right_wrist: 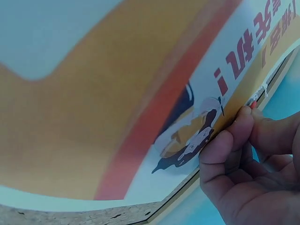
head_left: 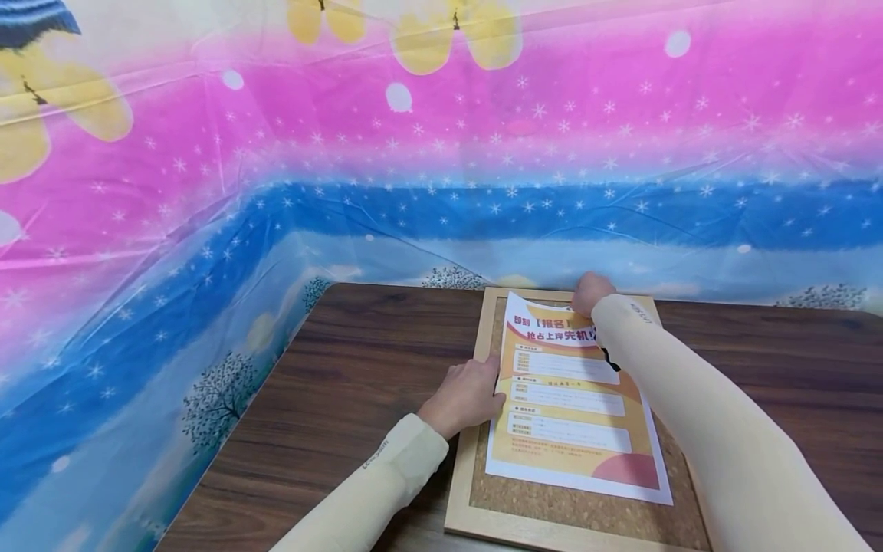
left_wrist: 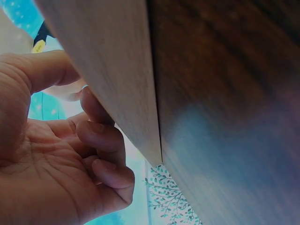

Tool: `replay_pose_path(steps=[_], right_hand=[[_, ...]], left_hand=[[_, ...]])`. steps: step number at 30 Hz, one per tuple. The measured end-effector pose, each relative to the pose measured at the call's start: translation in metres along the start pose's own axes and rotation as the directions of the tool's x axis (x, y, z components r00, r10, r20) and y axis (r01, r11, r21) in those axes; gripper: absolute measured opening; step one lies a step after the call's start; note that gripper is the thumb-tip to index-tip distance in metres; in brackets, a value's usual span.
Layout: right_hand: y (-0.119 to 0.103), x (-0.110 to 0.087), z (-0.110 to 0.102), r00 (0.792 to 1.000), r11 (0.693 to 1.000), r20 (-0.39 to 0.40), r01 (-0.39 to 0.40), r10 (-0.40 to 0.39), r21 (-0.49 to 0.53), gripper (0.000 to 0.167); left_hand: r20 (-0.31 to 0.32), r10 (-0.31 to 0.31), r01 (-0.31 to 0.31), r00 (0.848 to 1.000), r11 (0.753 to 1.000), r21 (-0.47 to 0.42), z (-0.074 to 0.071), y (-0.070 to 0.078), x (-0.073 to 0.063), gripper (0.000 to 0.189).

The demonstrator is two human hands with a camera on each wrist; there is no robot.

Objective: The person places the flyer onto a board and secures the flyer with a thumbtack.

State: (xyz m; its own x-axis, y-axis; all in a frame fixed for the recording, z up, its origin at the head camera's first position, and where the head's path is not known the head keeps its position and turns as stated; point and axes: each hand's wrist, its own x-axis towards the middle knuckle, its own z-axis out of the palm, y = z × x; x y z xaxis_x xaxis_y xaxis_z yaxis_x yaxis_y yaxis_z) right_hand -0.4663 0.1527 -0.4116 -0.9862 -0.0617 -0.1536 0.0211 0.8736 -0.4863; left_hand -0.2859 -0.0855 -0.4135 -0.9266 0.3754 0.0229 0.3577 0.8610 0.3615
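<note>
A printed poster (head_left: 566, 460) in white, yellow and red lies over a wood-framed corkboard (head_left: 586, 521) on the table. At the board's top edge, my right hand (right_wrist: 248, 164) pinches a small red pushpin (right_wrist: 253, 104) between thumb and forefinger, most of it hidden by the fingertips. The poster's top edge looks torn beside that pin. My left hand (head_left: 465, 395) holds the left side of the frame (left_wrist: 117, 61), thumb stretched toward the poster and the other fingers curled against the wood.
Dark wood-grain table (head_left: 331, 383) extends on both sides of the board. A pink and blue printed cloth (head_left: 441, 153) hangs close behind the table's back edge and along its left side.
</note>
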Motion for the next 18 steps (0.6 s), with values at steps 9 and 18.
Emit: replay_pose_path(steps=[9,18], right_hand=[[0.0050,0.0037,0.0018,0.999,0.999,-0.006,-0.032,0.032,0.008,0.017],[0.0023,0.0002,0.0078,0.999,0.999,-0.010,-0.046,0.046,-0.013,0.016]], left_hand=[[-0.005,0.011,-0.011,1.000,1.000,0.026,-0.0001,0.0018,0.0015,0.043],[0.001,0.001,-0.001,1.000,1.000,-0.006,0.0021,-0.0019,0.0012,0.045]])
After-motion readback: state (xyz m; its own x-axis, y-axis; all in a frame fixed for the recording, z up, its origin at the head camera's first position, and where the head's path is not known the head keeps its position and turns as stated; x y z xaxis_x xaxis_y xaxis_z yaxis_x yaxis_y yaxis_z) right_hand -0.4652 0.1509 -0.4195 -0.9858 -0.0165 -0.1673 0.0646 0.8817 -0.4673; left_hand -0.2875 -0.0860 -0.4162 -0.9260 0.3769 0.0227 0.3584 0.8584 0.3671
